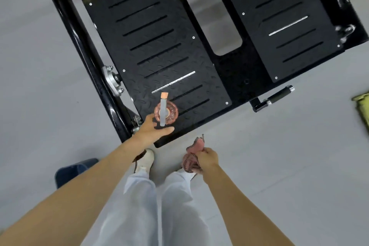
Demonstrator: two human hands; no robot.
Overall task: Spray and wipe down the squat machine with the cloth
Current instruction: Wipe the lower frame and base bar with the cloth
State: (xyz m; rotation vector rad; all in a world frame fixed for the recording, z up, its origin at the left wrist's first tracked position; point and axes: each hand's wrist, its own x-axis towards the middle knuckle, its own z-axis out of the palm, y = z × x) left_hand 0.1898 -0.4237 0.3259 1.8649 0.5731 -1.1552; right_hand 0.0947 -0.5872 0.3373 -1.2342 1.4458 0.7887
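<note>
View from the head, looking down. The left hand [152, 131] reaches forward and grips a spray bottle [166, 111], its fingers [167, 130] curled round the near side of the bottle below the spray head. How far they wrap underneath cannot be told. The bottle has a clear pink body and a grey spray head with a pale orange nozzle tip pointing away from the person. It is held over the near corner of the left foot plate [159, 46]. The right hand [207, 159] hangs lower and nearer the body, its fingers clamped on a bunched pink cloth [190, 159] with a darker stitched edge. The cloth is above the floor [279, 166], just short of the plate's near edge. The squat machine [235, 78] is black, with two slotted, tread-patterned foot plates. The right foot plate [285, 16] lies well apart from the left, and each plate carries one silver strip. A glossy tubular frame [79, 46] runs along the left side, and a short handle [279, 96] juts out at the near right. A white shoe [145, 160] stands on the grey floor beside the machine.
</note>
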